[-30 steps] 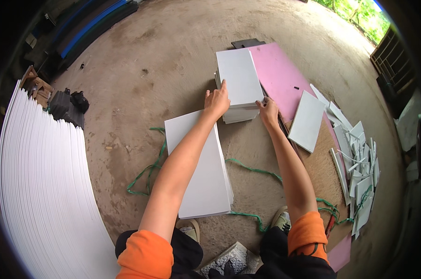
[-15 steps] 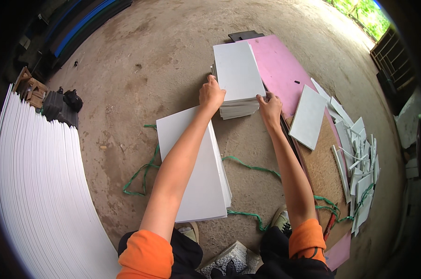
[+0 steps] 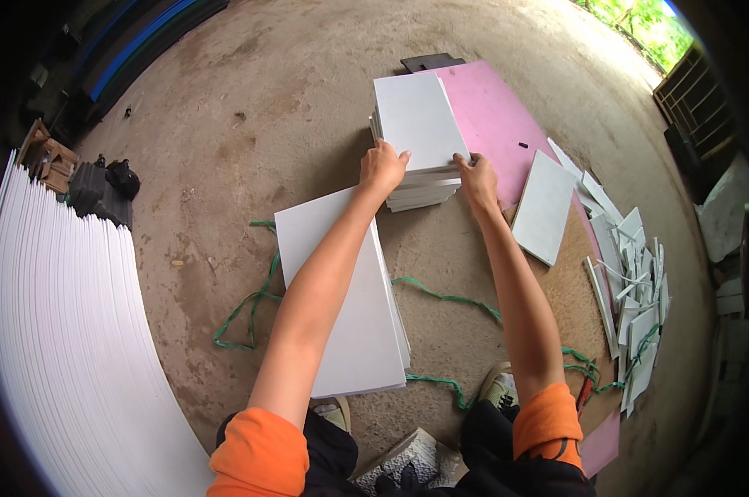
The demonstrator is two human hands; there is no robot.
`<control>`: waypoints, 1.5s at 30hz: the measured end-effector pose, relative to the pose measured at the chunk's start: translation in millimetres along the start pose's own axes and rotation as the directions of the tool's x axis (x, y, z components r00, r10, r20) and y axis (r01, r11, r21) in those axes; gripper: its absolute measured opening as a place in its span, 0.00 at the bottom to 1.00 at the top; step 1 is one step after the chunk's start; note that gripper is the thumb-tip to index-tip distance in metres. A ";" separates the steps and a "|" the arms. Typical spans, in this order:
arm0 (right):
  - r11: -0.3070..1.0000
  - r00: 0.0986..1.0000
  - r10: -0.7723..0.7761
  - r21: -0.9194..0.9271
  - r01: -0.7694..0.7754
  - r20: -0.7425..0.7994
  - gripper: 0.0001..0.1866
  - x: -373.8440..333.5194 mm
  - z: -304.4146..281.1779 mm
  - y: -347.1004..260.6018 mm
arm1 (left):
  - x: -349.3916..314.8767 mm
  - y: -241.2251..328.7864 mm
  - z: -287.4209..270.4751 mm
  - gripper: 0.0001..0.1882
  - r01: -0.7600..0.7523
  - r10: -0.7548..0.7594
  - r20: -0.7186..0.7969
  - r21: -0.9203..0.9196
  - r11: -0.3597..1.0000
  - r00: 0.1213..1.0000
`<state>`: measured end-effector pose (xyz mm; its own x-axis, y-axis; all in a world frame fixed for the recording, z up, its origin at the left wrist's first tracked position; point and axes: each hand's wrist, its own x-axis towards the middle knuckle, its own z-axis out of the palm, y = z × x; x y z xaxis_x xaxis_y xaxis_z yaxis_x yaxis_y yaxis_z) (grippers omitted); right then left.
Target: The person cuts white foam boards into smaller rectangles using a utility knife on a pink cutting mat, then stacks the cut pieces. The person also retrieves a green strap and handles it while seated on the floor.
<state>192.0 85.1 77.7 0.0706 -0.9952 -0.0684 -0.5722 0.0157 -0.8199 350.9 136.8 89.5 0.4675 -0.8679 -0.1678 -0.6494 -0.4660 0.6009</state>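
Note:
A stack of white rectangular boards [image 3: 420,120] stands on the floor in front of me. At its near left corner my left hand [image 3: 382,170] has its fingers closed, thumb on the top board. My right hand [image 3: 479,178] pinches the near right corner, thumb on top and fingers beneath. Under the held upper boards, the lower part of the pile [image 3: 424,197] shows at the near side. A second, wider stack of white boards [image 3: 349,306] lies closer to me, partly under my left forearm. How many boards I grip cannot be made out.
Green twine [image 3: 449,296] trails across the floor around the near stack. On the right are a pink board [image 3: 494,116], a single white board [image 3: 546,207] and a heap of white offcuts [image 3: 635,290]. Tall white sheets [image 3: 68,331] stand along the left.
My left hand has shifted slightly right along the near edge, and my right hand has moved a little farther off. Both stay on the far stack. The view has shifted slightly.

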 end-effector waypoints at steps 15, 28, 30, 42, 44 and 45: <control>0.865 0.913 -0.189 0.502 -0.020 0.362 0.28 -157.2 -100.0 -101.2 | -128.1 -1.5 -133.9 0.39 0.130 -0.014 0.146 -0.826 0.549 0.989; 0.907 0.797 -0.195 0.415 -0.076 0.571 0.40 -237.3 -7.8 -74.8 | -263.5 -105.6 -110.6 0.37 0.077 -0.088 0.023 -0.728 0.681 0.996; 0.967 0.840 -0.163 0.251 0.032 0.517 0.34 -232.4 -3.9 -64.0 | -264.2 -110.7 -99.9 0.38 0.136 -0.151 0.023 -0.577 0.805 0.988; 0.955 0.822 -0.100 0.287 -0.079 0.560 0.35 -237.1 -6.7 -41.7 | -265.1 -96.7 -79.4 0.47 0.161 -0.179 0.059 -0.755 0.636 0.982; 0.972 0.837 -0.122 0.234 -0.007 0.534 0.34 -235.1 -7.9 -38.6 | -267.4 -91.9 -77.8 0.46 0.122 -0.162 0.013 -0.719 0.684 0.987; 0.978 0.843 -0.144 0.206 0.040 0.519 0.34 -233.5 -7.5 -39.1 | -266.4 -93.4 -76.8 0.46 0.112 -0.153 0.004 -0.702 0.703 0.988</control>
<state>191.8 316.1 130.1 0.5658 -0.7906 -0.2344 -0.3885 -0.0049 -0.9214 333.1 424.8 138.1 0.5590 -0.7870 -0.2611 0.0171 -0.3039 0.9526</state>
